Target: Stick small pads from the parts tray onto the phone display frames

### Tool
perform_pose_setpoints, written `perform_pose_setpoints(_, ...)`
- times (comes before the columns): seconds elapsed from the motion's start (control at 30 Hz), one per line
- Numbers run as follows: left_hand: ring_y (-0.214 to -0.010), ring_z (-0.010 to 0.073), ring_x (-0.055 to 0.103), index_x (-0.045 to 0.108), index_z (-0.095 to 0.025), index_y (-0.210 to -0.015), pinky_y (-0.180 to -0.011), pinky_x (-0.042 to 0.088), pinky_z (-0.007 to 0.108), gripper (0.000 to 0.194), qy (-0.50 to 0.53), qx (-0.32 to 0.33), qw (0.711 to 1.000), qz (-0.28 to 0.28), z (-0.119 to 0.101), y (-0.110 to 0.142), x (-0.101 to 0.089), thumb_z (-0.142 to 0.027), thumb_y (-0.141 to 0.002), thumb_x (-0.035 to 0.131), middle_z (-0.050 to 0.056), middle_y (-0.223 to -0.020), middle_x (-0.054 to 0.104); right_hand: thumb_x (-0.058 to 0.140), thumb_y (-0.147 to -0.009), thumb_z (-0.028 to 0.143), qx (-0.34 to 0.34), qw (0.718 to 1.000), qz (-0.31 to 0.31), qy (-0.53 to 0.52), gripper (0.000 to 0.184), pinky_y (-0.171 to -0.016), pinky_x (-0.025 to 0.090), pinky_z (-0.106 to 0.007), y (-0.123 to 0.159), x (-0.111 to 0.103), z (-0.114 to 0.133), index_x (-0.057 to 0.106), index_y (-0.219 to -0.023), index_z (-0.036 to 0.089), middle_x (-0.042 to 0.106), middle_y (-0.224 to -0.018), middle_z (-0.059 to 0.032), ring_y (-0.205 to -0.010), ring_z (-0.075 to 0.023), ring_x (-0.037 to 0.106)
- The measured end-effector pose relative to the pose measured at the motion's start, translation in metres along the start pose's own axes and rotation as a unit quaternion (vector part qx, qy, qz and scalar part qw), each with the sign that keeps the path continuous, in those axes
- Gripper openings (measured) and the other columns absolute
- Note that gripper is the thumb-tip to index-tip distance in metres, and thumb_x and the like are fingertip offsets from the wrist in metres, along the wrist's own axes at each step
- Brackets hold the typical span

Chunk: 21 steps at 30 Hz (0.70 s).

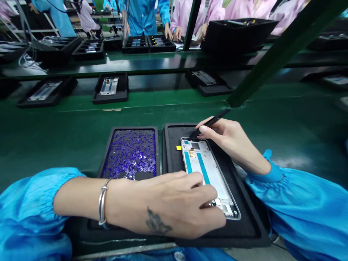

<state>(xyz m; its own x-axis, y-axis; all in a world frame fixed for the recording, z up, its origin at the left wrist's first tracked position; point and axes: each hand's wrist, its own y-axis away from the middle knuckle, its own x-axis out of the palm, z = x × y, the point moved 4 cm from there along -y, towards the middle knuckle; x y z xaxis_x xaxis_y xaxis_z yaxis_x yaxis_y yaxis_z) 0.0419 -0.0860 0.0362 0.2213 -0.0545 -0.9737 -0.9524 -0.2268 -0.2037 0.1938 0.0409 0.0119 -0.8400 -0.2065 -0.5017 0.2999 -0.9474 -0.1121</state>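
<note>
A silver phone frame (217,177) with blue strips lies face down, slightly slanted, in a black foam tray (171,156). My left hand (174,206) reaches across its lower left part, fingers curled and closed against the frame; the fingertips are hidden. Between the thumb and fingers of my right hand (228,139) is a pair of black tweezers (217,117), slanting down to the frame's top edge. Where the tips touch is hidden. A small yellow tab (178,148) sticks out at the frame's upper left. Left of it stands a tray of small purple-edged pieces (130,152).
Beyond the green bench (67,125), a lower track carries black trays with phone frames (108,86). A green post (277,54) slants up at the right. Stacked black trays (236,38) stand on the far shelf, where co-workers in blue (143,18) and pink work.
</note>
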Motion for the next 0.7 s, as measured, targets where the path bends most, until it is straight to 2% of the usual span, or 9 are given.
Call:
perform_pose_setpoints(0.17, -0.068, 0.0175, 0.041, 0.053, -0.015, -0.089, -0.062, 0.041, 0.033, 0.027, 0.008, -0.005, 1.000, 0.002, -0.0006, 0.0001, 0.0011, -0.007, -0.096, 0.029, 0.007, -0.086, 0.050, 0.063, -0.084, 0.047, 0.005, 1.000, -0.003, -0.014, 0.028, -0.074, 0.052, -0.032, -0.0004, 0.0007, 0.0009, 0.066, -0.090, 0.019, 0.068, -0.088, -0.0046, -0.080, -0.0184, 0.065)
perform_pose_setpoints(0.37, -0.069, 0.0176, 0.042, 0.052, -0.015, -0.089, -0.063, 0.043, 0.033, 0.027, 0.010, -0.009, 1.000, 0.007, -0.0013, -0.0004, 0.0031, -0.007, -0.096, 0.028, 0.007, -0.087, 0.050, 0.061, -0.085, 0.049, -0.029, 0.999, -0.009, 0.043, 0.030, -0.072, 0.051, -0.032, -0.0005, -0.0017, -0.0018, 0.067, -0.092, 0.020, 0.069, -0.087, -0.0039, -0.079, -0.0191, 0.065)
perform_pose_setpoints(0.57, -0.068, 0.0172, 0.041, 0.052, -0.015, -0.088, -0.059, 0.040, 0.033, 0.028, -0.007, -0.012, 1.000, 0.022, -0.0020, -0.0001, 0.0019, -0.007, -0.097, 0.027, 0.007, -0.088, 0.049, 0.060, -0.087, 0.043, -0.062, 0.996, -0.011, 0.066, 0.025, -0.073, 0.051, -0.031, 0.0003, -0.0016, -0.0005, 0.068, -0.092, 0.020, 0.069, -0.090, -0.0029, -0.084, -0.0188, 0.066)
perform_pose_setpoints(0.7, -0.069, 0.0175, 0.042, 0.052, -0.015, -0.088, -0.060, 0.039, 0.033, 0.026, -0.021, 0.000, 1.000, 0.021, -0.0042, -0.0011, 0.0091, -0.008, -0.097, 0.028, 0.007, -0.086, 0.049, 0.062, -0.086, 0.043, -0.051, 0.998, -0.022, 0.041, 0.025, -0.071, 0.054, -0.030, 0.0014, -0.0021, -0.0007, 0.067, -0.090, 0.019, 0.068, -0.087, -0.0032, -0.081, -0.0177, 0.066)
